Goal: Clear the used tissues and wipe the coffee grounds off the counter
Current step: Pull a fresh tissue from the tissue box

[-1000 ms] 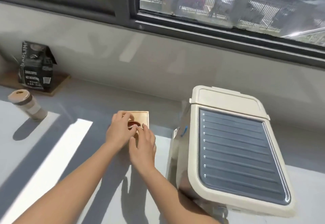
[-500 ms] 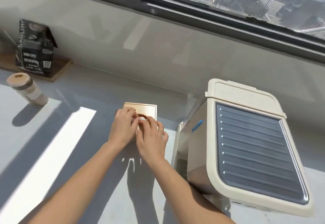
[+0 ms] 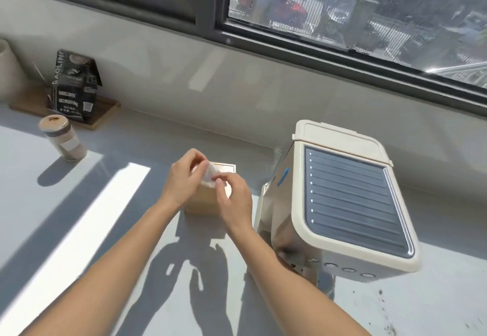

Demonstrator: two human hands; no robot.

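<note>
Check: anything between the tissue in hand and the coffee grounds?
Yes, the coffee machine. The left hand and right hand pinch the tissue above the tissue box. The coffee grounds lie on the counter in front of the machine, to the right. Its front corner crosses the straight line, so probably go round its near side.

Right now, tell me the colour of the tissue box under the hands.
Light wood tan, the tissue box; the head view shows it best.
</note>
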